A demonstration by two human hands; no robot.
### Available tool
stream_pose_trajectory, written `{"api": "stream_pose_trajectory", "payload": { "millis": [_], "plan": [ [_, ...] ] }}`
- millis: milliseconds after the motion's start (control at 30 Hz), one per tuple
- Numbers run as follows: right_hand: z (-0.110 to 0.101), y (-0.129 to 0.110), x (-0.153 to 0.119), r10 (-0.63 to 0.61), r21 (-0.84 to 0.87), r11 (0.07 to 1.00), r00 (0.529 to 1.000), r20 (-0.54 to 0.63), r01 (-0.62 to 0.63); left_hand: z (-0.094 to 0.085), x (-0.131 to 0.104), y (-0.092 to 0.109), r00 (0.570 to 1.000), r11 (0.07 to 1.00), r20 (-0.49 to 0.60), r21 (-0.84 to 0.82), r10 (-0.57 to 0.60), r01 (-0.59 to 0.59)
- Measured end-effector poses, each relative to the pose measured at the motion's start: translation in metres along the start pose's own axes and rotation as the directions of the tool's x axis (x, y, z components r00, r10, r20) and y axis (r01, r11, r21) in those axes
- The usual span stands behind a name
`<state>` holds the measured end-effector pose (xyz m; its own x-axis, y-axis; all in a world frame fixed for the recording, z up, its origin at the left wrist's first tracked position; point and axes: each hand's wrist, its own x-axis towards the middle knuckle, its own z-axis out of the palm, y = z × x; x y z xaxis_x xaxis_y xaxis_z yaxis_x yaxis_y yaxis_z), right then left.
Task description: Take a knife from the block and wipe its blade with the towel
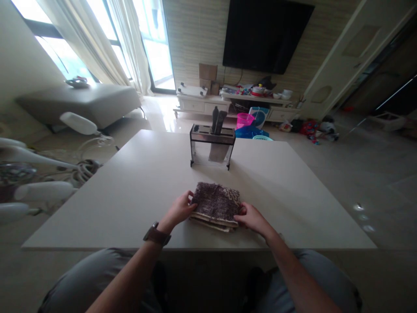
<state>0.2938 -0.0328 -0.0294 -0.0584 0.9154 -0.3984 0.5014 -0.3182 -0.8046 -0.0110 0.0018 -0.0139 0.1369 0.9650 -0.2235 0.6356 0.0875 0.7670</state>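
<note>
The folded brown cloth [215,205] lay on the pale surface [130,195], on the near side of the knife rack [212,145], with the left hand [178,210] and right hand [251,217] each grasping one side edge, fingers curled against the folds. Held only at its edges, the stack looked liable to sag or slide apart if lifted unevenly. A push away from the person could have nudged the cloth into the knife rack.

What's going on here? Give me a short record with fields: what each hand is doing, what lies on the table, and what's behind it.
left hand: left hand grips the left edge of the folded cloth
right hand: right hand grips its right edge
cloth: dark brown, patterned, folded in layers, flat on the table
also on table: knife block with dark handles sticking up, beyond the cloth
wrist: watch on the left arm
background: wall-mounted television, pink basket on the floor
</note>
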Motion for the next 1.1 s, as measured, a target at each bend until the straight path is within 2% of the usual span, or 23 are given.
{"api": "stream_pose_trajectory", "payload": {
  "millis": [433, 900, 1100],
  "plan": [
    [-0.0010, -0.0068, -0.0043, 0.006, 0.035, 0.999, 1.000, -0.010, -0.005, -0.0015, -0.0017, 0.0045, 1.000, 1.000, -0.022, 0.013, -0.006, 0.006],
    [0.0003, -0.0023, -0.0013, -0.030, 0.052, 0.998, 0.999, -0.014, 0.031, -0.0007, -0.0017, 0.0018, 1.000, 0.999, 0.000, 0.032, 0.012, -0.012],
    [0.0004, 0.0028, 0.0013, -0.048, 0.035, 0.998, 0.998, -0.033, 0.049, -0.0012, -0.0013, 0.0013, 1.000, 1.000, -0.026, 0.017, 0.011, -0.010]
  ]
}}
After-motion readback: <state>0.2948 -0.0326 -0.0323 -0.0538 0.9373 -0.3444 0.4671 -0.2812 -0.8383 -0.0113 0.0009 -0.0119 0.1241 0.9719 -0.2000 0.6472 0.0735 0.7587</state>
